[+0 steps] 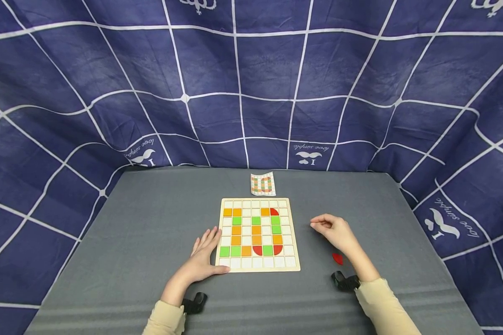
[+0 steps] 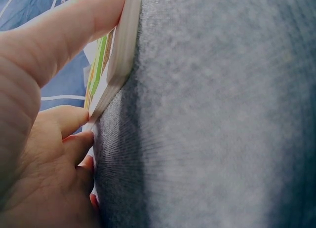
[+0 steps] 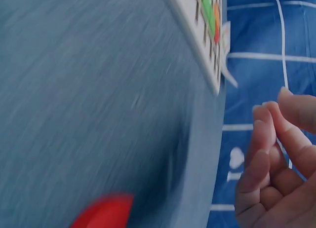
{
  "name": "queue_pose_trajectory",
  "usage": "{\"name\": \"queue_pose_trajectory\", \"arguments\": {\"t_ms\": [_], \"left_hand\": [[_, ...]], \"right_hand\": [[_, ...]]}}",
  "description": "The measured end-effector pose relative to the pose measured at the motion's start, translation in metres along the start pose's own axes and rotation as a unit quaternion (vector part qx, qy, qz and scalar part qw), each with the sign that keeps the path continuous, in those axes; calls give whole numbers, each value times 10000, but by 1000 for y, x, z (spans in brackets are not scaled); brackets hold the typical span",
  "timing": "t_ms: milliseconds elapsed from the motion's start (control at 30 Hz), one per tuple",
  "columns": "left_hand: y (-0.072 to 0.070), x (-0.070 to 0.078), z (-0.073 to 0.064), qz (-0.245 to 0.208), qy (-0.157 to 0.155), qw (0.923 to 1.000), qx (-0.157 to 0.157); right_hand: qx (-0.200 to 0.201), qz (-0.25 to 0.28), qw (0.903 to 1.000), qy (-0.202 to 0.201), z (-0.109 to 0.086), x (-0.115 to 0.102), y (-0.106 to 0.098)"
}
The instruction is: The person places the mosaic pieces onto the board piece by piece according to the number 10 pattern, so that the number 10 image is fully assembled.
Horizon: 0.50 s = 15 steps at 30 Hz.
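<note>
A square wooden grid board (image 1: 295,246) holds orange, green and red pieces among white squares. My left hand (image 1: 201,260) lies at its left side, fingers fairly straight. Its thumb (image 2: 74,28) touches the near edge, and the other fingertips meet the left edge. To the right of the board, my right hand (image 1: 337,235) hovers over the table with fingers loosely bent. In the right wrist view, thumb and fingertips (image 3: 264,112) come close together, and no piece shows between them. A loose red curved piece (image 1: 337,258) lies below that hand, apart from it.
Behind the board, a small printed card (image 1: 262,184) shows a similar coloured pattern. The grey tabletop (image 1: 151,223) extends around the board. A blue curtain with white lines (image 1: 268,83) hangs at the back and sides.
</note>
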<state>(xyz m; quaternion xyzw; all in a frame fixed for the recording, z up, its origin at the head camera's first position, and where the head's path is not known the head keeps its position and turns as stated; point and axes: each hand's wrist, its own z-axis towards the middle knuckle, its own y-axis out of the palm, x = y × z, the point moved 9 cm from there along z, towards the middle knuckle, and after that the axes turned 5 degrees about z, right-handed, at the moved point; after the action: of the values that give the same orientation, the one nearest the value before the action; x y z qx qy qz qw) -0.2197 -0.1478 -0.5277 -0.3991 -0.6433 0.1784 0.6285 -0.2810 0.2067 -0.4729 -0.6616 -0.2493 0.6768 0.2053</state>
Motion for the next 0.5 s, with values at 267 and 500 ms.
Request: {"name": "queue_pose_trajectory", "arguments": {"t_ms": [267,500], "left_hand": [[0,0,1,19,-11,10000,-7],[1,0,0,51,-27,10000,19]], "right_hand": [[-414,-4,9990,184,-28,31,-12],[-588,-590,9957,395,-46,48,-15]]}}
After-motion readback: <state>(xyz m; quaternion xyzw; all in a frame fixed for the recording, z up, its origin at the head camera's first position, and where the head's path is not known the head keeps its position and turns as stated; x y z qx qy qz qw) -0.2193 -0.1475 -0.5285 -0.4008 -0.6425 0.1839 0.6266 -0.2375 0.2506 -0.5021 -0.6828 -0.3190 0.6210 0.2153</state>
